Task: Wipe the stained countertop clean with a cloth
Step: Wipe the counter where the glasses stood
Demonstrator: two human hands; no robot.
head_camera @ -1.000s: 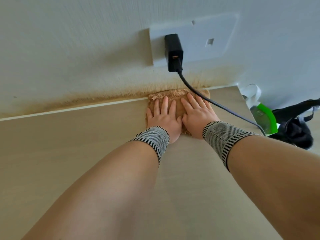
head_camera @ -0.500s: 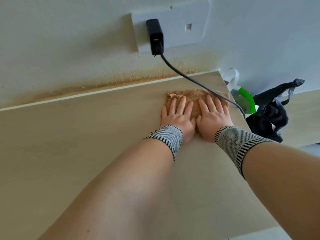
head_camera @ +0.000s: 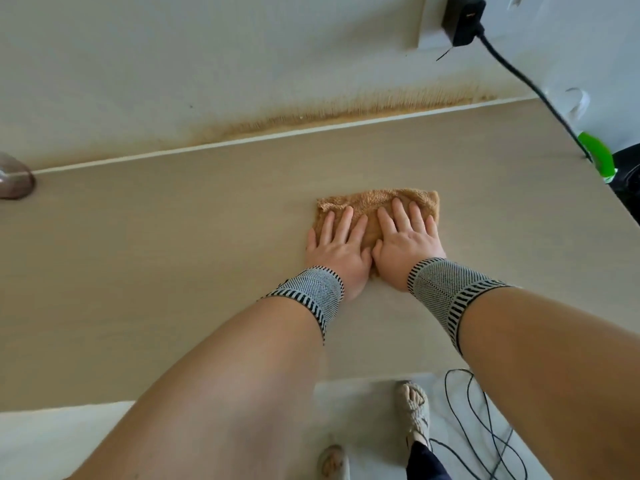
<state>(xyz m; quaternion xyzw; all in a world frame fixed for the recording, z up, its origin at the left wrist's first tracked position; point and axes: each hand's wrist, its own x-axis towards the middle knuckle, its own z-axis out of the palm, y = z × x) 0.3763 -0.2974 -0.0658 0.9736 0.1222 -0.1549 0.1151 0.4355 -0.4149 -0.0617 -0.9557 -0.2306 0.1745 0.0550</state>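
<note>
Currently, in the head view, I press my left hand [head_camera: 337,249] and right hand [head_camera: 405,245] flat, fingers straight, on the brown cloth [head_camera: 372,206] at frame centre, gripping nothing. I judge the wipe partly done: the countertop [head_camera: 173,254] around the cloth looks unmarked, but a brown stain [head_camera: 346,112] remains in the upper centre, along the wall joint, well apart from the cloth.

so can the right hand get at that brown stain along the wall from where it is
Probably yes. The right hand lies flat on the cloth, and only bare countertop lies between it and the stain. The black cable hangs farther right, off that path.
</note>
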